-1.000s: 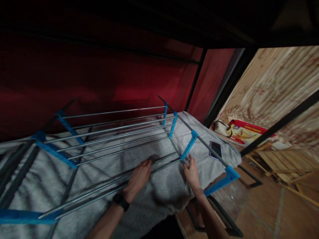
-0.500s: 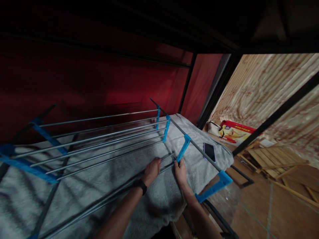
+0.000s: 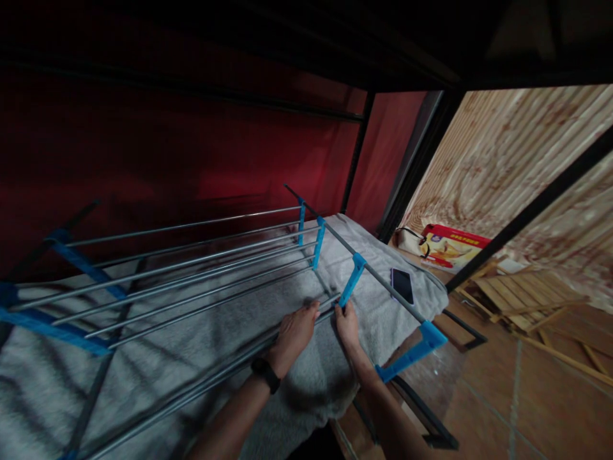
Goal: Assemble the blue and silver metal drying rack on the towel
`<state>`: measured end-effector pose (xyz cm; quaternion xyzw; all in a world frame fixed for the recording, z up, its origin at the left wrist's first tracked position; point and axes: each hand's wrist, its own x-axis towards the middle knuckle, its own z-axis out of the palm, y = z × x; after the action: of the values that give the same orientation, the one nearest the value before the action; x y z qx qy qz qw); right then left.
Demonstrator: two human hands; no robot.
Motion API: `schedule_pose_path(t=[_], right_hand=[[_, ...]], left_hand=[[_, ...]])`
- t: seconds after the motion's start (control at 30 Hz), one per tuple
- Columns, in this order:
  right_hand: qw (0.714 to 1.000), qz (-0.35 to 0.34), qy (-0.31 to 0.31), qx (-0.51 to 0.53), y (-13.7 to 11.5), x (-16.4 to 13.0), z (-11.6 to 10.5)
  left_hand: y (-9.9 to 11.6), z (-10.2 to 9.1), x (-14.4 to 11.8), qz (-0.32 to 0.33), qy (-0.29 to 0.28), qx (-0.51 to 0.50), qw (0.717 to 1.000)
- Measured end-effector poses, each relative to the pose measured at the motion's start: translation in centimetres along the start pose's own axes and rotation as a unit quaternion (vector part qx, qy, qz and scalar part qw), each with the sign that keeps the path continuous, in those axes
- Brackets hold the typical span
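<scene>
While each hand [image 3: 294, 335] [image 3: 348, 324] holds the rack [image 3: 352, 279], grey blanket [image 3: 320, 365] lies beneath; red wall [image 3: 230, 163] behind.

dark red smooth wall [image 3: 230, 153] at back / slanting black metal post [image 3: 424, 166] / ridged, brown-streaked beige surface [image 3: 527, 153] at right / brown square floor tiles [image 3: 550, 396] / slatted pale-wood furniture [image 3: 527, 297] / dim light, brighter right

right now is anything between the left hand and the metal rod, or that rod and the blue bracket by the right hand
Nothing visible: the left hand grips the metal rod, whose tip lies beside the blue bracket. The right hand is at that bracket's lower end.
</scene>
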<state>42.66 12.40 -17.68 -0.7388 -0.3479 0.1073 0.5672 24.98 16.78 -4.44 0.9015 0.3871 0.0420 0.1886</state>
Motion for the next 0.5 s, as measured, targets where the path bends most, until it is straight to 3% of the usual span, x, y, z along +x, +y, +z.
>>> schedule_pose_path(t=[0.27,0.5], right_hand=[[0.999,-0.004,0.002,0.038,0.1,0.3,-0.1],[0.996,-0.023,0.019,0.083,-1.6,-0.1,-1.1]], left_hand=[[1.1,0.8,-0.3,-0.006,0.009,0.025,1.0],[1.0,1.0,-0.1,-0.002,0.014,0.025,1.0]])
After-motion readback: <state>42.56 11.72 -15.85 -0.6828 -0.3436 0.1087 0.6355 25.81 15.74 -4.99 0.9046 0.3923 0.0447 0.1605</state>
